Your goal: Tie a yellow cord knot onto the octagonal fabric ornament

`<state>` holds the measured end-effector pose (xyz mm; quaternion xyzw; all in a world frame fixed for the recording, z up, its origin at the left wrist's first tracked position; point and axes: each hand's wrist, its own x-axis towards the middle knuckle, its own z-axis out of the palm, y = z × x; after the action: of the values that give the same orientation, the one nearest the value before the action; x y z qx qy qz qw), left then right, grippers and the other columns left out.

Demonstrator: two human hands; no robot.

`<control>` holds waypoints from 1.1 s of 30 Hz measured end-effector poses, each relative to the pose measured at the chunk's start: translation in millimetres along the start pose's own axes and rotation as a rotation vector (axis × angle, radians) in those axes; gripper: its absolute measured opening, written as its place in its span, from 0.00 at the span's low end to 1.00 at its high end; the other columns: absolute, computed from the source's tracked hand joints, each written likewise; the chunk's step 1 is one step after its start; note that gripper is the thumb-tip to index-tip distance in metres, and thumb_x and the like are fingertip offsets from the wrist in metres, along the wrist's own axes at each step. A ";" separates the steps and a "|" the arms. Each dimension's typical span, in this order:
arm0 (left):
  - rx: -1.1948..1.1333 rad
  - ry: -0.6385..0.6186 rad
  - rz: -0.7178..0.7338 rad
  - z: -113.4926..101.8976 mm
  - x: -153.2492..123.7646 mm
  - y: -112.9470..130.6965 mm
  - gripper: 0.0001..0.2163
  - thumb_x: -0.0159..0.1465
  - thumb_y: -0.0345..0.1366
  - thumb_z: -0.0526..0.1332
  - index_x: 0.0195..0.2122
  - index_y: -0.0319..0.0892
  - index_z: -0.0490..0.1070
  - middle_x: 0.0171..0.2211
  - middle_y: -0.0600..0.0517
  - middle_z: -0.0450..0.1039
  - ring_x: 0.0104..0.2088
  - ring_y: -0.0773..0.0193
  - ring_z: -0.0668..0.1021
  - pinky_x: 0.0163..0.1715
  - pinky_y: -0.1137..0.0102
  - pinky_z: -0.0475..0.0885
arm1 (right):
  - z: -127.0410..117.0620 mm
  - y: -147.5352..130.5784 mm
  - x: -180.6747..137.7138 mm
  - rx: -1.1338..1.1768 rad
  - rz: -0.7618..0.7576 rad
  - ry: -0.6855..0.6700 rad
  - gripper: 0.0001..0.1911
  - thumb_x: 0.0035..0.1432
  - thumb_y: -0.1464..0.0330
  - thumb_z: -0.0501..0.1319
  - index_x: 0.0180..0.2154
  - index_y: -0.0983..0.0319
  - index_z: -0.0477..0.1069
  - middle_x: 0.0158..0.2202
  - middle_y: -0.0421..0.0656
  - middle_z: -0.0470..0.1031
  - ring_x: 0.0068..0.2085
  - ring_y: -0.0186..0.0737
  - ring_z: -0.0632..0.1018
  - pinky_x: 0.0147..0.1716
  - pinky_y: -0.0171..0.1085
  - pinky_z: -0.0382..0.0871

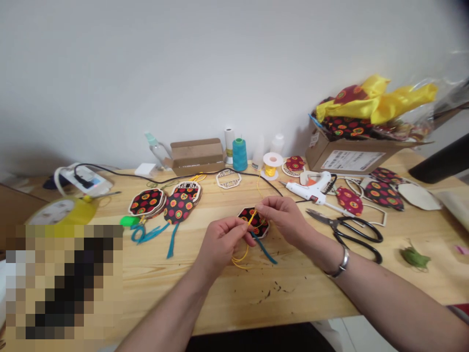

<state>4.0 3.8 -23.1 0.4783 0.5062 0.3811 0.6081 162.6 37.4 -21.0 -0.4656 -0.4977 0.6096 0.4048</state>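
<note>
Yellow cord (252, 218) is pinched between my two hands, just over a dark, flower-patterned fabric piece (262, 230) with a pale rim. My left hand (227, 239) is closed on the cord, and a loop of it hangs below the fingers. Thumb and fingertips of my right hand (280, 215) close on the cord's upper part. A teal ribbon (266, 250) trails from the fabric piece along the table. Both hands hide part of that piece. A thin yellow strand runs back towards a white spool (271, 168).
To the right lie black-handled scissors (348, 232), a white glue gun (311, 188) and green thread (415, 256). At left are stacked patterned pieces (146, 201). Behind stand a teal thread cone (240, 155) and a fabric-filled carton (342, 151). A black cable (176, 175) crosses the table.
</note>
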 end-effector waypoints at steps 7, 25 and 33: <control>-0.110 0.011 -0.080 4.6 -1.5 3.2 0.07 0.54 0.35 0.59 0.25 0.36 0.71 0.19 0.50 0.73 0.12 0.78 0.55 0.13 0.78 0.46 | -33.5 -15.3 18.0 0.163 -0.194 0.215 0.13 0.46 0.64 0.62 0.19 0.64 0.62 0.17 0.35 0.60 0.19 0.26 0.58 0.19 0.30 0.51; -0.204 -0.086 -0.053 4.3 -0.6 0.7 0.09 0.57 0.36 0.58 0.31 0.35 0.72 0.24 0.49 0.74 0.14 0.76 0.62 0.15 0.77 0.57 | -11.0 -1.1 4.7 -0.005 -0.023 -0.209 0.14 0.48 0.60 0.62 0.26 0.66 0.69 0.22 0.40 0.70 0.22 0.29 0.69 0.22 0.30 0.62; -0.153 -0.090 -0.064 6.3 -0.4 4.2 0.10 0.56 0.40 0.59 0.27 0.37 0.71 0.19 0.54 0.70 0.13 0.78 0.58 0.14 0.77 0.52 | -5.4 -1.8 2.1 -0.063 -0.020 -0.227 0.15 0.49 0.59 0.61 0.25 0.66 0.68 0.21 0.40 0.70 0.22 0.30 0.68 0.21 0.31 0.60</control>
<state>10.2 3.3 -18.7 0.4305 0.4627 0.3770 0.6770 167.4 41.0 -20.0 -0.4012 -0.5637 0.6384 0.3372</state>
